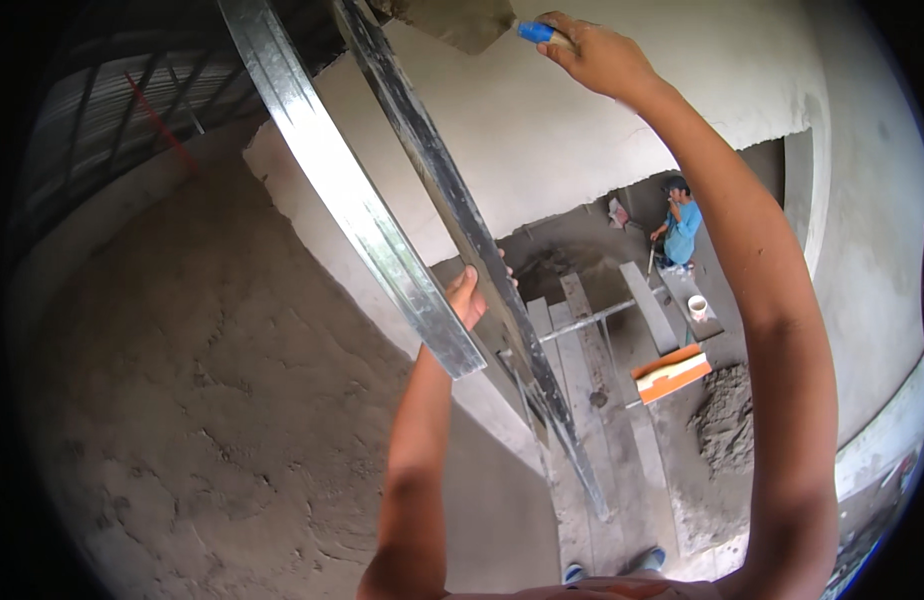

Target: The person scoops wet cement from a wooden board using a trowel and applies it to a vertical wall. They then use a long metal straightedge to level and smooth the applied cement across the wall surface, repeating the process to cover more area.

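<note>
Raised at the top right, my right hand [607, 62] is closed round the blue-and-tan handle [538, 32] of a trowel. The trowel's mortar-smeared blade [467, 22] reaches left, close to the upper part of a long dark bar [422, 140] and partly cut off by the frame's top. My left hand [466, 298] grips that bar around its middle, thumb on the near side and fingertips showing past the far side. The bar is straight-edged, mortar-stained and slanted. Left of it runs a shiny metal channel [352, 200], its lower end just before my left wrist.
Rough grey plaster [232, 380] covers the left wall. Below me are planks [582, 345], an orange float [672, 374] with a pale handle, a white bucket [697, 306] and a mortar heap [724, 420]. A person in blue [684, 235] crouches farther down.
</note>
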{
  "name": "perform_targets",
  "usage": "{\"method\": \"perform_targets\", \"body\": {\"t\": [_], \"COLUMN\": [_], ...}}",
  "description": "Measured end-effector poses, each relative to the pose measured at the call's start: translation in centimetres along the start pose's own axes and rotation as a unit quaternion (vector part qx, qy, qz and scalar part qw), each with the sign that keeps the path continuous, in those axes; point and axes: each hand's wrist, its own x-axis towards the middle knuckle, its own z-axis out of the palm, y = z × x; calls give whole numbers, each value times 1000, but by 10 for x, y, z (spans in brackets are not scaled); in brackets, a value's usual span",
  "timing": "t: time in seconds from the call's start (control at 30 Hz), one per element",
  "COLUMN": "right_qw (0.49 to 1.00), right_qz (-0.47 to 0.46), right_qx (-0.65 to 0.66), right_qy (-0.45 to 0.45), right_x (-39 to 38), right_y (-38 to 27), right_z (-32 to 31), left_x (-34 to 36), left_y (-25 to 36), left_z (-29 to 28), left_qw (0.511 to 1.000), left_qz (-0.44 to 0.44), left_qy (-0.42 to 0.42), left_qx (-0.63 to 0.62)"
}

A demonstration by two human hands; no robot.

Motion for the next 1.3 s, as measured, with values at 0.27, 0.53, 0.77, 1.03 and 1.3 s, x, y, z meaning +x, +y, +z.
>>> {"method": "perform_targets", "body": {"t": [0.27,0.53,0.77,1.03,1.3], "right_qw": [996,985,963,926,927], "right_qz": [-52,19,-6,-71,-31], "right_qx": [-4,-153,-265,-370,-375], "right_qy": [75,75,50,15,0], "right_x": [58,164,232,277,254], "right_y": [-17,-61,-89,-108,-130], "right_z": [-10,-63,-109,-146,-154], "left_x": [4,13,19,32,43], "left_y": [-6,-11,-20,-24,-36], "left_z": [4,14,18,35,40], "left_qw": [996,992,983,968,961], "left_qz": [2,-9,-17,-17,-30], "left_qy": [-51,-93,-146,-204,-227], "left_qx": [-67,-85,-111,-148,-158]}}
